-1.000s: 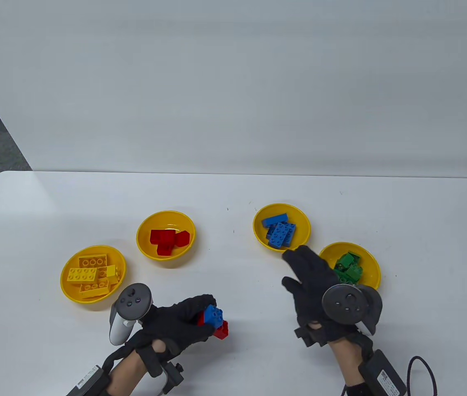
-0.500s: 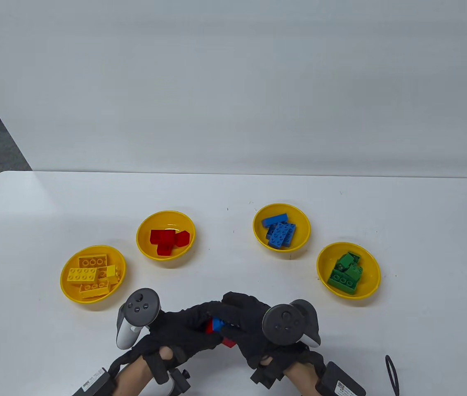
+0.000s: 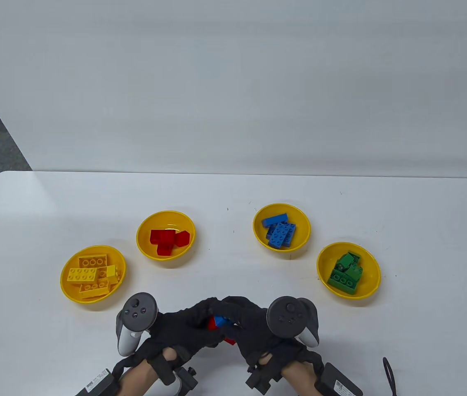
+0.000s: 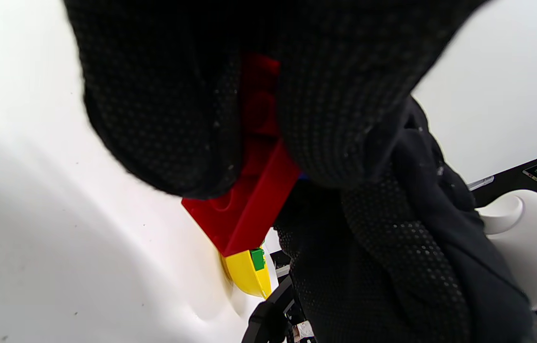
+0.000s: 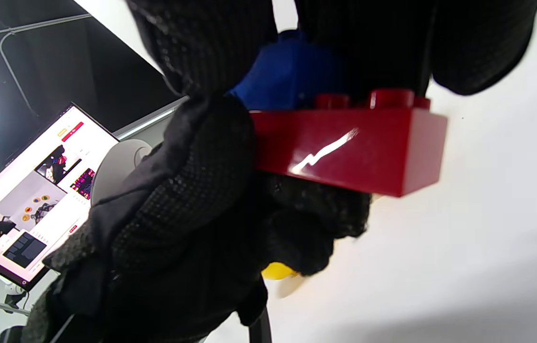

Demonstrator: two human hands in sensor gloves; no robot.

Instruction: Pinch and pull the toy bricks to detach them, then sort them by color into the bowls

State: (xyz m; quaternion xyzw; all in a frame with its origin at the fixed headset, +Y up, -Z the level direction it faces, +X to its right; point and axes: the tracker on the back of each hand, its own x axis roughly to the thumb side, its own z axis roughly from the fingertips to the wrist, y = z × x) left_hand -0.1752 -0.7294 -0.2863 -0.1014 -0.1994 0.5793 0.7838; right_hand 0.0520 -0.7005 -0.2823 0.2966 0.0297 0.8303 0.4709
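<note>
The left hand (image 3: 184, 330) still grips the red brick (image 3: 229, 340) near the table's (image 3: 233, 194) front edge. The right hand (image 3: 254, 326), which hovered by the bowl with blue bricks (image 3: 281, 227) one second ago, now pinches the blue brick (image 3: 220, 321) on top.

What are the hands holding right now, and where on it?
Both hands grip one stack of joined bricks: left hand around the red brick, right hand pinching the blue brick on top of it.
</note>
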